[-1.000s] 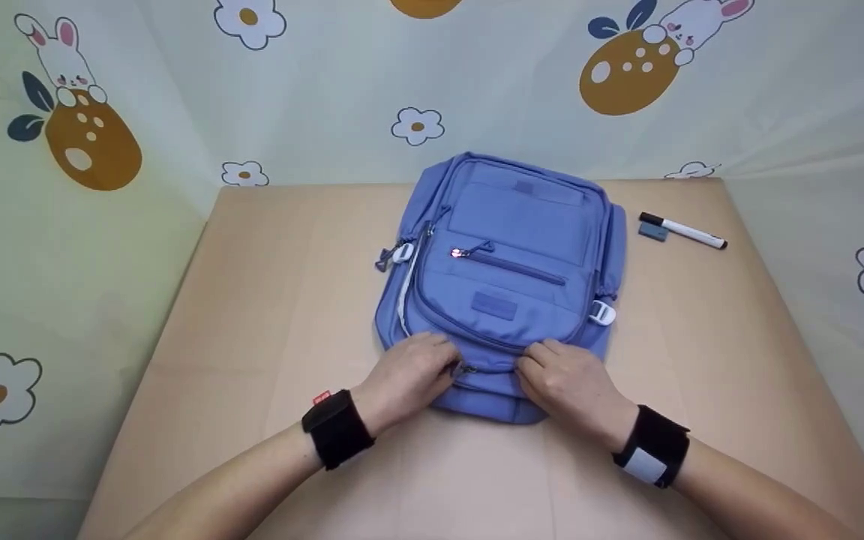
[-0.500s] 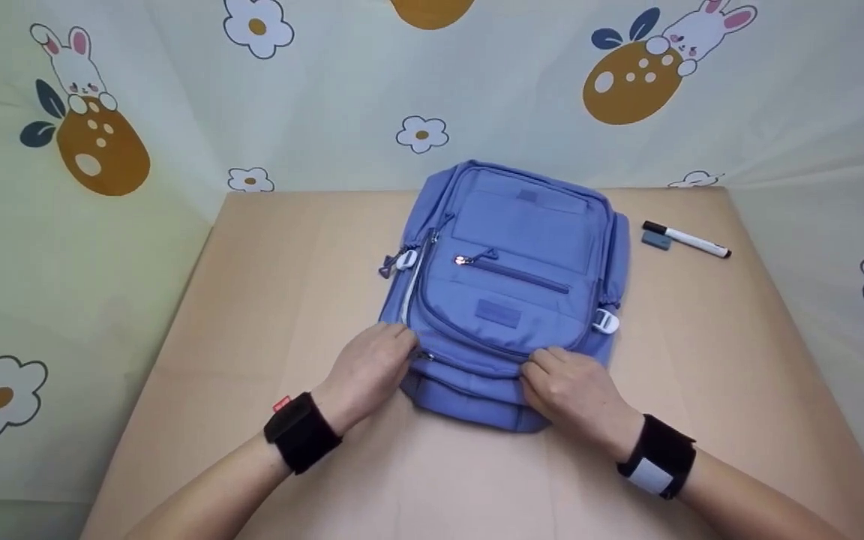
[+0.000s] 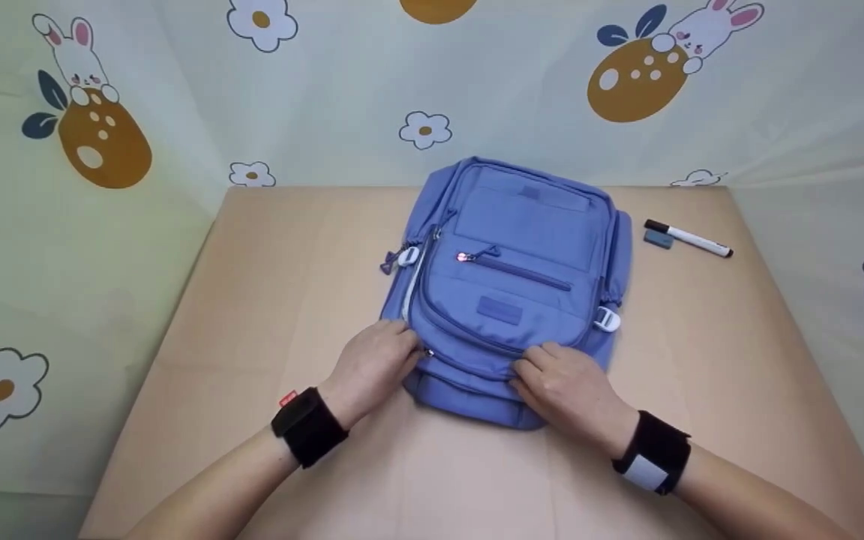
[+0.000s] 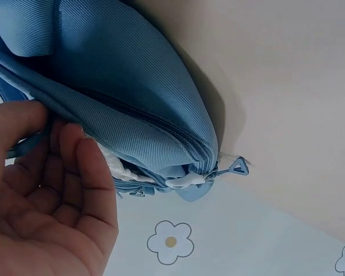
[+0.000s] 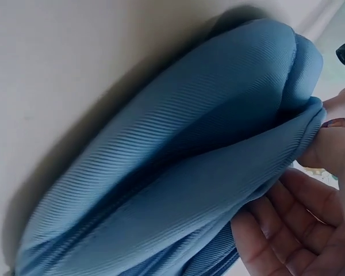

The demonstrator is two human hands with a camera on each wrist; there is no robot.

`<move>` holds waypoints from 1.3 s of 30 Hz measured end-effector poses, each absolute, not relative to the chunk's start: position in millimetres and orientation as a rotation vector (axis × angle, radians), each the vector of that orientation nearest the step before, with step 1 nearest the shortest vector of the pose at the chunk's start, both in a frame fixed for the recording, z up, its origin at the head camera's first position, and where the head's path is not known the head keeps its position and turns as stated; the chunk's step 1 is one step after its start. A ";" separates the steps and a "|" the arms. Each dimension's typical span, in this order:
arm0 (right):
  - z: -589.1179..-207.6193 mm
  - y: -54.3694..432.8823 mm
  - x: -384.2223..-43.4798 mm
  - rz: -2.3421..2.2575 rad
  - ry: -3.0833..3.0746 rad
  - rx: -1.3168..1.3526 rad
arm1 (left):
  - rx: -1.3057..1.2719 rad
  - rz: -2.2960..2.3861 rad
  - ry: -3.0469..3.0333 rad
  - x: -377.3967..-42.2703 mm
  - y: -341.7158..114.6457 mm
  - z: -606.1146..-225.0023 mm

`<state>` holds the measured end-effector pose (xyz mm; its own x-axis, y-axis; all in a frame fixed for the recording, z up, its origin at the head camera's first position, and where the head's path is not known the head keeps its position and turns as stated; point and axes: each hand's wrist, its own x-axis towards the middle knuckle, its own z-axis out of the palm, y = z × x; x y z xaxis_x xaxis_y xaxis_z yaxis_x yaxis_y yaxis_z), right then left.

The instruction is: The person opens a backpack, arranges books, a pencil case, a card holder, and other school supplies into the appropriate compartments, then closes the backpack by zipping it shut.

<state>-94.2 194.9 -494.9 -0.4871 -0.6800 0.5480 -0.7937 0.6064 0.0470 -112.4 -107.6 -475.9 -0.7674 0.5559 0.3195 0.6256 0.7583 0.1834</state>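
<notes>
A blue backpack (image 3: 522,225) lies on the table, its front pockets facing up and its lower end toward me. At its lower left corner my left hand (image 3: 376,364) pinches a blue zipper pull (image 4: 27,145) between thumb and fingers. The metal zipper slider (image 3: 428,352) shows just beside those fingertips. My right hand (image 3: 567,382) grips the fabric edge at the bottom, thumb and fingers on either side of the fold, as the right wrist view shows. White lining (image 3: 412,289) peeks out along the zipper gap on the left side, above my left hand.
A black-capped white marker (image 3: 691,238) and a small blue-grey eraser-like block (image 3: 658,238) lie right of the backpack. White buckles (image 3: 607,319) sit on the bag's sides. Patterned curtains (image 3: 342,90) enclose the tan table (image 3: 267,285) at the back and sides.
My left hand has moved left along the bottom of the backpack, and the zipper slider has gone left with it. My right hand has kept its hold in nearly the same place.
</notes>
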 end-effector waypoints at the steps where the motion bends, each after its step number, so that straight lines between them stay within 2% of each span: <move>1: -493.8 192.0 -94.7 0.281 -2.313 1.172 | -0.928 -0.404 -2.702 -112.8 -107.7 -476.0; 7: -488.2 166.5 -98.7 0.189 -2.274 1.240 | -0.958 -0.404 -2.690 -112.9 -109.5 -476.1; 13: -487.0 148.6 -99.5 0.106 -2.281 1.199 | -0.979 -0.531 -2.708 -111.2 -112.5 -473.3; 39: -488.4 148.3 -99.5 0.085 -2.291 1.187 | -0.944 -0.226 -2.619 -126.5 -122.8 -476.4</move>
